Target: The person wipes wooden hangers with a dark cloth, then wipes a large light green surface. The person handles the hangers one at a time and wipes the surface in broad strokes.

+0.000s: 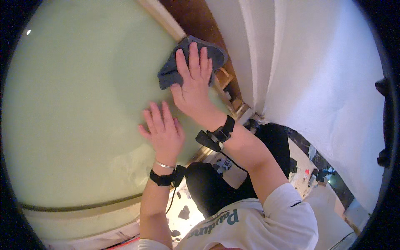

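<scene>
A dark grey-blue cloth (pixel 168 73) lies bunched over the right edge of a large pale green, glossy surface (pixel 83 104). My right hand (pixel 193 87) presses on the cloth with its fingers spread flat, and part of the cloth is covered by the palm. Lower and to the left, my left hand (pixel 162 133) hovers over or rests on the green surface, fingers stretched out and holding nothing; I cannot tell whether it touches. Both wrists carry black strapped devices, and a thin silver bangle (pixel 165 165) circles the left one.
A light wooden edge strip (pixel 164 18) borders the green surface. Beside it is a brown wooden recess (pixel 196 21) with small items lower down. A white curtain-like sheet (pixel 316 62) hangs at the right. Below, a patterned floor (pixel 183 212) shows near my dark-clad legs.
</scene>
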The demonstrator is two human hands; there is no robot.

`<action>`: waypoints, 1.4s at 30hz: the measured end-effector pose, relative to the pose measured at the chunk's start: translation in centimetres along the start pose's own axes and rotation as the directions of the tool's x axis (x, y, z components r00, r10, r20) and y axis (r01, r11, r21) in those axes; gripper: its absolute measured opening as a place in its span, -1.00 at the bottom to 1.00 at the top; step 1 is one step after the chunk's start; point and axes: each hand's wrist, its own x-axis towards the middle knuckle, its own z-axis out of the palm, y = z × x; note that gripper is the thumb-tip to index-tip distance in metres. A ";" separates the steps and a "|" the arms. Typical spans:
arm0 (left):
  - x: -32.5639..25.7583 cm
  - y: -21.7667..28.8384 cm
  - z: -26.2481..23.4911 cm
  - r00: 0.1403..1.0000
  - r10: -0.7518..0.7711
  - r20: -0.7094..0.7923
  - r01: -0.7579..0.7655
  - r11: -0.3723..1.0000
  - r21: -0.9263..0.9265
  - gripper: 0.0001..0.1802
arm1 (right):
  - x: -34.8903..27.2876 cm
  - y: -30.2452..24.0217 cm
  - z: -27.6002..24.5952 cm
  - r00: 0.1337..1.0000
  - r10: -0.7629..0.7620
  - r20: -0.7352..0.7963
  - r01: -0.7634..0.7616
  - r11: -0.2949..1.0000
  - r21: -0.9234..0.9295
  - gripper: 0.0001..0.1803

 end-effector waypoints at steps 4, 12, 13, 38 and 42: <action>-1.3 -0.2 0.9 1.000 0.007 0.006 -0.007 0.991 0.131 -0.42 | -3.4 2.2 0.6 0.987 -0.061 0.150 0.074 0.994 -0.083 -0.19; -1.7 -0.9 0.4 0.996 0.034 0.079 -0.036 0.999 0.031 -0.39 | -7.8 7.5 1.1 0.899 -0.332 0.286 0.369 0.926 -0.084 -0.24; -1.5 -0.7 0.4 0.998 0.015 0.069 -0.016 1.000 0.015 -0.39 | -4.5 6.4 0.1 0.891 -0.355 0.281 0.394 0.915 -0.092 -0.24; -3.6 -2.5 2.1 0.952 -0.277 -0.130 0.290 0.952 0.100 -0.46 | 8.7 -3.6 0.1 0.659 -0.716 0.231 0.738 0.674 -0.014 -0.28; -3.0 -2.9 2.6 0.961 -0.181 -0.207 0.193 0.980 0.039 -0.39 | 16.0 -6.9 -0.4 0.769 -0.628 -0.120 0.630 0.776 -0.029 -0.29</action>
